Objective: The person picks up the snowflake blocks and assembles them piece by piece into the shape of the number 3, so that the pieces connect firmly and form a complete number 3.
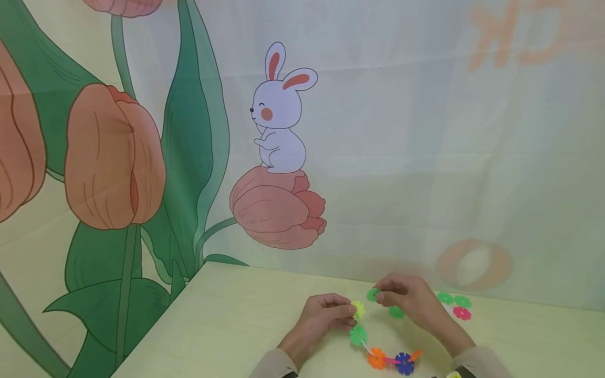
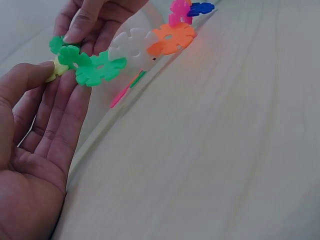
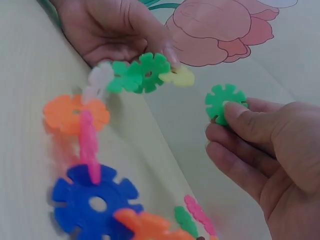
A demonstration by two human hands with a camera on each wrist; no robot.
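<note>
My left hand (image 1: 325,317) pinches a yellow snowflake disc (image 1: 359,311) at one end of a linked chain. From there the chain runs through two green discs, the nearer one (image 3: 151,73) joined to the yellow, then a white disc (image 2: 132,45), an orange disc (image 1: 376,358), a pink disc (image 3: 89,145), a blue disc (image 3: 95,202) and another orange disc (image 3: 152,226). Between thumb and fingers, my right hand (image 1: 413,299) holds a separate green disc (image 3: 225,101). That disc is apart from the yellow one, with a small gap between them.
Loose green discs (image 1: 445,298) and a pink disc (image 1: 462,313) lie on the table (image 1: 227,320) beyond my right forearm. Another green disc (image 1: 396,312) lies beneath my right hand. A printed backdrop (image 1: 378,157) with a rabbit and tulips stands behind the table's far edge.
</note>
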